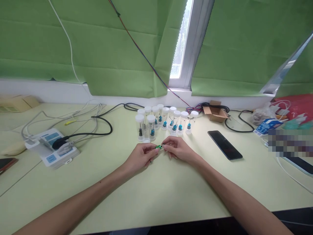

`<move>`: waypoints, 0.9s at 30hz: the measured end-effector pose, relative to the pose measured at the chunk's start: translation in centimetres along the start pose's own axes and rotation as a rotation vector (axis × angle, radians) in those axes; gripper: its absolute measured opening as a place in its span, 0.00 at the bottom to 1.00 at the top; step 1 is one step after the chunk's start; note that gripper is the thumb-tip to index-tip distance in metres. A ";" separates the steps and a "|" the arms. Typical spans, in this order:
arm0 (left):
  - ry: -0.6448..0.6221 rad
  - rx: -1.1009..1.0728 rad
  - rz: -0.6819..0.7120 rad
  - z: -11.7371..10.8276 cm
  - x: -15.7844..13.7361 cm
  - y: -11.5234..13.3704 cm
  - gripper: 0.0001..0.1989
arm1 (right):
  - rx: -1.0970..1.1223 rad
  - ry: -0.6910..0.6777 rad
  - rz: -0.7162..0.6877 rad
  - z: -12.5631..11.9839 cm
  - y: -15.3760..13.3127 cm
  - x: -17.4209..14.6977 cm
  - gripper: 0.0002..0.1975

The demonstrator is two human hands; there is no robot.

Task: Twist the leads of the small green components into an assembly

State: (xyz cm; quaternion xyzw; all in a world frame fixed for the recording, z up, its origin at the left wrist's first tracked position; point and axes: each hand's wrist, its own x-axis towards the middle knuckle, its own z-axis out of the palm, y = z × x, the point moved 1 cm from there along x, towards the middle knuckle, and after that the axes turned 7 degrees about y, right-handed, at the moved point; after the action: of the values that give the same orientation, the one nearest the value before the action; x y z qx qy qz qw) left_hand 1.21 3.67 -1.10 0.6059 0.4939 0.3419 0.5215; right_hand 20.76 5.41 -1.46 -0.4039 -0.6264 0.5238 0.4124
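Green-curtained desk (156, 195), unlabelled white-capped vials (166, 122)

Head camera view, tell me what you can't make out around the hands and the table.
- small green piece, head view: too small to identify, its ends covered by the fingertips of the left hand and right hand.
- capped clear tubes: contents too small to name; rear ones overlap.
- right edge of the table: a patch is blurred out.
- dark phone: cut by the left edge.

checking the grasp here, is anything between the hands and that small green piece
Nothing visible. The left hand and right hand both pinch the small green piece directly at their fingertips, above the table. The capped vials stand behind, apart from it.
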 end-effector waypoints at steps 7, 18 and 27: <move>0.022 0.022 0.040 0.1 0.0 -0.7 0.17 | -0.071 -0.001 0.032 0.0 -0.2 -0.2 0.18; 0.104 -0.051 0.082 0.3 0.1 -0.5 0.15 | -0.090 0.006 0.008 0.0 0.0 -0.1 0.19; 0.134 -0.047 0.125 0.1 0.2 -0.5 0.14 | -0.011 -0.017 -0.020 -0.3 0.3 0.1 0.14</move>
State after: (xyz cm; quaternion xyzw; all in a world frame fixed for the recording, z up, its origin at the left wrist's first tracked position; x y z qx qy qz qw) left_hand 1.27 3.81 -1.66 0.5988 0.4808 0.4251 0.4791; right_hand 21.03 5.59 -1.73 -0.3954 -0.6367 0.5197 0.4101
